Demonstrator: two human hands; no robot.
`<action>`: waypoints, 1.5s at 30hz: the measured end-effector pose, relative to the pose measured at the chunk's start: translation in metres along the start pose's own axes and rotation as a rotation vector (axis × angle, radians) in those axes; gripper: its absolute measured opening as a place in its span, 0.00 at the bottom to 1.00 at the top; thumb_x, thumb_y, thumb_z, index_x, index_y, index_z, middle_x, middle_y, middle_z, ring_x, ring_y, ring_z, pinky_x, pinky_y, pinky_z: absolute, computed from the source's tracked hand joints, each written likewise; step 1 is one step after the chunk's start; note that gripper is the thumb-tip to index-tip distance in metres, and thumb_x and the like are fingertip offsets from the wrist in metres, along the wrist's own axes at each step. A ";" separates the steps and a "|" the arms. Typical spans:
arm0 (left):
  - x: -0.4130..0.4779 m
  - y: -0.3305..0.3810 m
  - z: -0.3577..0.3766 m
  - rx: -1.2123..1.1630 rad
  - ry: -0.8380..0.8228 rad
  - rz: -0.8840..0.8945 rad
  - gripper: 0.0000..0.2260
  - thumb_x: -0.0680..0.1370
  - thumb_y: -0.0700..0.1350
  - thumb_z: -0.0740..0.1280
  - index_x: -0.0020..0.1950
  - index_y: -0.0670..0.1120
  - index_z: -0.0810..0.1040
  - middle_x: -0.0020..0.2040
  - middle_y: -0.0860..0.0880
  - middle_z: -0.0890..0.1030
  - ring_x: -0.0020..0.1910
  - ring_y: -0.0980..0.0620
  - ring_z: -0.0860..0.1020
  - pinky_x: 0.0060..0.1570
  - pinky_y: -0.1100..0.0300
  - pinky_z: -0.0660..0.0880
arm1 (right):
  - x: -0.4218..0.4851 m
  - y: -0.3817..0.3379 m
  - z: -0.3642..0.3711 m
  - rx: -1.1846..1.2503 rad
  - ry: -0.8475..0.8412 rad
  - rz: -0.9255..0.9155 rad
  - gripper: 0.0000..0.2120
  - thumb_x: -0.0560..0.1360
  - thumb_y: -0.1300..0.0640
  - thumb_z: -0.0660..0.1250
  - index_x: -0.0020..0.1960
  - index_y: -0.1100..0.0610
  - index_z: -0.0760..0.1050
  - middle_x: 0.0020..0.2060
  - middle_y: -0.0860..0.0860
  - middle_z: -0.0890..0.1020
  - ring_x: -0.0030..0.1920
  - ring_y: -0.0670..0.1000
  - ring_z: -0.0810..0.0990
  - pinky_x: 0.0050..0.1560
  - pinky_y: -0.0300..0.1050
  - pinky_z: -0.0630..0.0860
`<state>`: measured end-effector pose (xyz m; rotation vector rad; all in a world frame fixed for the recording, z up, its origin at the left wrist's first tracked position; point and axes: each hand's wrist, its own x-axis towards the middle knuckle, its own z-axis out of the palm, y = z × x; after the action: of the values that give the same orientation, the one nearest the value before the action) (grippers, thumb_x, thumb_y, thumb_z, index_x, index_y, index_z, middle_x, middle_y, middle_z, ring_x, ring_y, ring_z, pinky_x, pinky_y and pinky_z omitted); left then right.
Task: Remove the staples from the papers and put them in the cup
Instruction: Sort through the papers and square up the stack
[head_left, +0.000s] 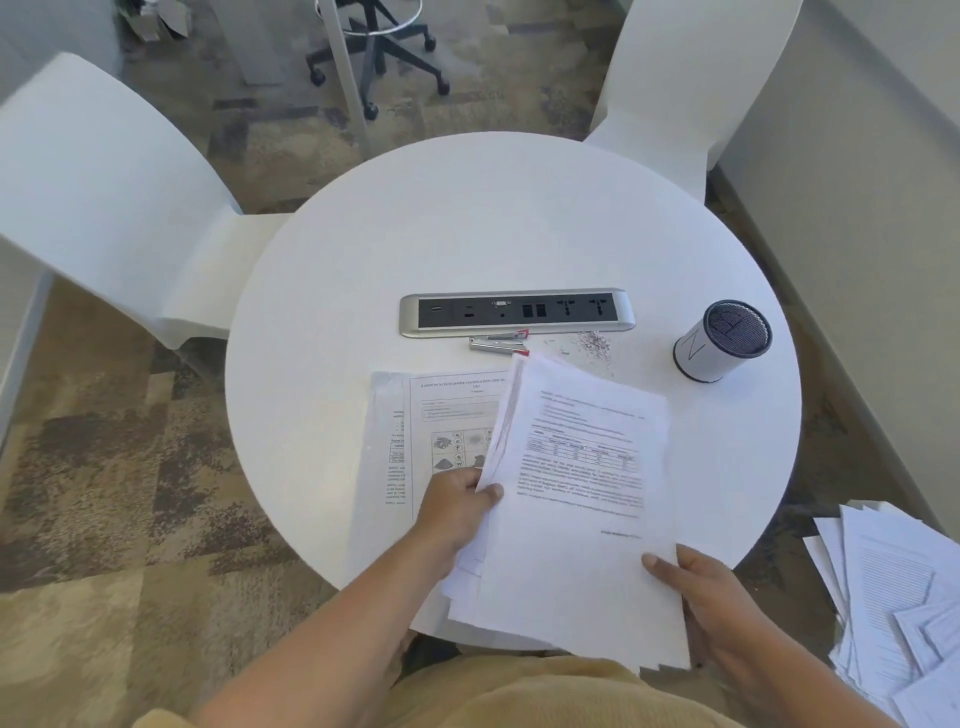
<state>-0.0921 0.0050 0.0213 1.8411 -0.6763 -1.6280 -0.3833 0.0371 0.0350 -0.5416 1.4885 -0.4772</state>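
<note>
Both hands hold a thick stack of printed papers (576, 499) above the near part of the round white table (363, 249). My left hand (457, 506) grips its left edge, thumb on top. My right hand (706, 592) grips the lower right corner. More printed sheets (415, 431) lie flat on the table under and left of the stack. A small pile of loose staples (592, 345) lies beyond the papers. A metal staple remover with red tips (498, 343) lies left of the staples. The white cup (722, 340) with a dark inside stands upright at the right.
A silver power socket strip (517, 313) is set into the table's middle. Two white chairs stand at the far left (104, 197) and far right (691, 88). A heap of loose papers (893, 597) lies on the floor at the right. An office stool base (379, 57) is beyond the table.
</note>
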 end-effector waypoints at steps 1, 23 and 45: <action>-0.001 0.001 -0.001 -0.012 0.006 0.016 0.05 0.77 0.39 0.72 0.46 0.49 0.85 0.45 0.53 0.86 0.49 0.50 0.84 0.56 0.56 0.79 | 0.002 -0.004 0.004 0.000 0.039 -0.025 0.16 0.71 0.55 0.74 0.55 0.63 0.81 0.50 0.60 0.86 0.52 0.64 0.84 0.59 0.65 0.77; -0.017 -0.002 -0.018 -0.457 -0.001 0.004 0.11 0.75 0.40 0.74 0.57 0.41 0.83 0.52 0.44 0.87 0.52 0.45 0.86 0.47 0.55 0.82 | -0.006 -0.048 0.008 0.153 0.201 -0.163 0.16 0.71 0.52 0.70 0.55 0.60 0.78 0.56 0.55 0.83 0.58 0.61 0.79 0.57 0.59 0.76; -0.027 0.003 -0.015 -0.318 0.066 0.063 0.12 0.71 0.43 0.79 0.53 0.49 0.85 0.49 0.54 0.88 0.52 0.52 0.85 0.54 0.55 0.80 | 0.010 -0.050 0.035 0.177 0.088 -0.196 0.32 0.60 0.55 0.78 0.63 0.55 0.76 0.53 0.53 0.86 0.55 0.59 0.82 0.53 0.59 0.80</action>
<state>-0.0808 0.0235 0.0429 1.6186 -0.4145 -1.5280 -0.3470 -0.0069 0.0570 -0.5341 1.4659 -0.7871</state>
